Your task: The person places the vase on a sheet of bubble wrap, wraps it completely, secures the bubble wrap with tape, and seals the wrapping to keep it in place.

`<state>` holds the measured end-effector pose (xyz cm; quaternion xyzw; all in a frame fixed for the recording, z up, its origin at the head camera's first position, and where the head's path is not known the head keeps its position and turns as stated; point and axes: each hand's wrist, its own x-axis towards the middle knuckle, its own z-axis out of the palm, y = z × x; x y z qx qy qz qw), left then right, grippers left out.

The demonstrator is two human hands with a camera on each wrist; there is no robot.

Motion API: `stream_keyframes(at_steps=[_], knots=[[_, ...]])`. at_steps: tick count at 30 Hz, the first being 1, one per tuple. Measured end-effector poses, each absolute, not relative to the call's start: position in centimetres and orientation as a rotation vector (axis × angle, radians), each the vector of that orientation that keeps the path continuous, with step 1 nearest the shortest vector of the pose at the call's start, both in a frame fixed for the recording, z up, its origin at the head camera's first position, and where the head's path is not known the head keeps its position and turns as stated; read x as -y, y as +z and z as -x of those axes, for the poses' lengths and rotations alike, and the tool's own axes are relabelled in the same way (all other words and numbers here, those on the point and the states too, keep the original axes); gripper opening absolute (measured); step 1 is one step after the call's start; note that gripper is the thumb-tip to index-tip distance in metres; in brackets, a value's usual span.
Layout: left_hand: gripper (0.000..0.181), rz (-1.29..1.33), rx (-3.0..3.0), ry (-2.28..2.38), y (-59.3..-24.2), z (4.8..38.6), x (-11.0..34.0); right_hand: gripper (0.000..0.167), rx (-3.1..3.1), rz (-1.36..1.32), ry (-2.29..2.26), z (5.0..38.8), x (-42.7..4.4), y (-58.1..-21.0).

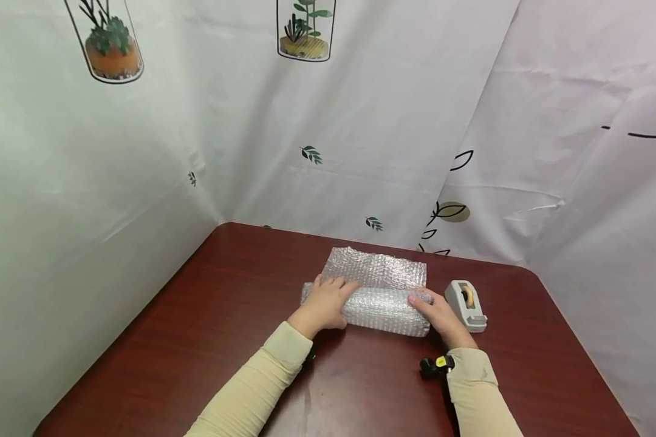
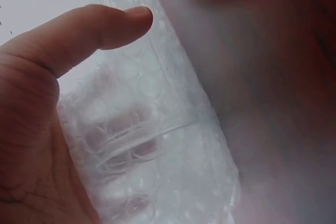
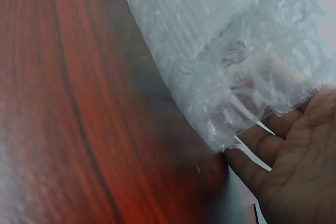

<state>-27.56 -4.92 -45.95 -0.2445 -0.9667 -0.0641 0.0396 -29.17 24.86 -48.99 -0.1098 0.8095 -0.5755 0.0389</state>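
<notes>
A roll of clear bubble wrap (image 1: 385, 309) lies across the table, with a flat sheet of it (image 1: 377, 269) stretching behind toward the wall. The left hand (image 1: 324, 304) curves over the roll's left end; in the left wrist view its thumb lies across the bubble wrap (image 2: 173, 166) and fingers show through the plastic. At the right end, the right hand (image 1: 434, 311) holds the roll, thumb on top. In the right wrist view, the fingers of the right hand (image 3: 299, 161) go behind the ragged end of the bubble wrap (image 3: 178, 35).
A white tape dispenser (image 1: 466, 306) with yellowish tape stands just right of the right hand. The dark red table (image 1: 197, 328) meets white patterned cloth (image 1: 251, 152) at the back and sides. Black wrist devices sit by both cuffs.
</notes>
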Motion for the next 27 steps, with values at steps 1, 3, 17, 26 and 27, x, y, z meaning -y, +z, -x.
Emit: stream_keyframes(at_steps=[1,3,17,26,27], knots=[[0.089,0.753,2.967,-0.197,-46.0,27.6,4.9,0.041,-2.478,0.330,-1.763,29.1,-24.9,-49.0],[0.088,0.757,2.963,-0.204,-46.0,27.6,4.8,0.042,-2.488,0.314,-1.749,29.1,-25.0,-49.0],[0.086,0.730,2.997,-0.282,-46.4,27.6,4.7,0.048,-3.050,0.820,-1.213,28.0,-24.9,-44.8],[0.088,0.713,3.087,-0.379,-45.4,28.1,5.5,0.064,-3.065,1.000,-0.758,27.1,-22.7,-43.8],[0.089,0.712,3.095,-0.388,-45.3,28.2,5.6,0.065,-3.070,0.979,-0.737,27.1,-22.7,-43.8]])
